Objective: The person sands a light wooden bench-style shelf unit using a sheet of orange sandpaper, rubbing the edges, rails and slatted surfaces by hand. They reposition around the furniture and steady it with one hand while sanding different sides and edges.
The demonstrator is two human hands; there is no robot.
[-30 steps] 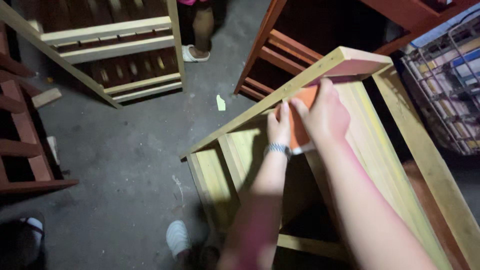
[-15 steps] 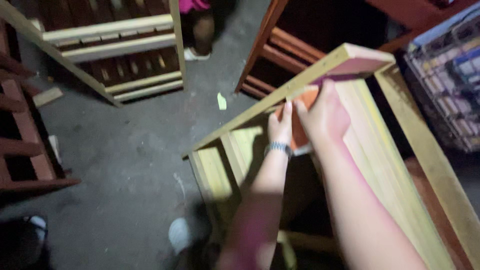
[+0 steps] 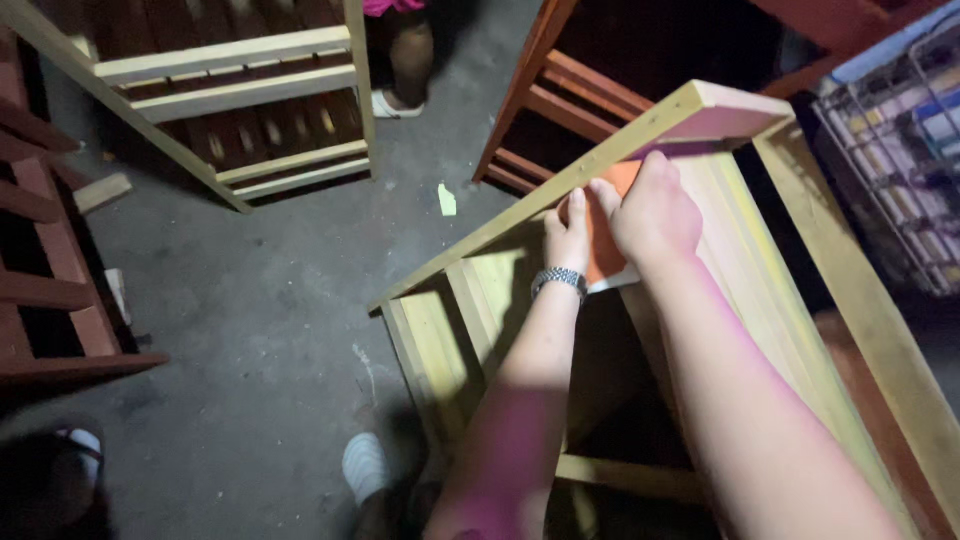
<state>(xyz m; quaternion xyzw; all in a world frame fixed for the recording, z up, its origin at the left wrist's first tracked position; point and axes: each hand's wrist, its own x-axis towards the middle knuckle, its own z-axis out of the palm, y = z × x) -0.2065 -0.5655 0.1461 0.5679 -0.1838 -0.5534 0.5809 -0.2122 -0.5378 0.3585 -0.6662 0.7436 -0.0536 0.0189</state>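
Head view, steeply downward, close over hands (image 3: 620,225)

Floor (image 3: 250,330): grey concrete, dimly lit. Standing on it: pale wooden rack (image 3: 700,330), tilted; second pale rack (image 3: 250,110); reddish rack (image 3: 560,110); dark red rack (image 3: 40,290); wire basket (image 3: 900,150). Lying on it: yellow paper scrap (image 3: 447,200); small wood offcut (image 3: 100,192).

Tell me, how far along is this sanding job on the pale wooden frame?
Done: the pale wooden frame is assembled and bare. In hand: both hands, left hand and right hand, press an orange sanding sheet against the inside of its top rail. How much is sanded cannot be told. The red-brown racks nearby are already coloured; this one is not.
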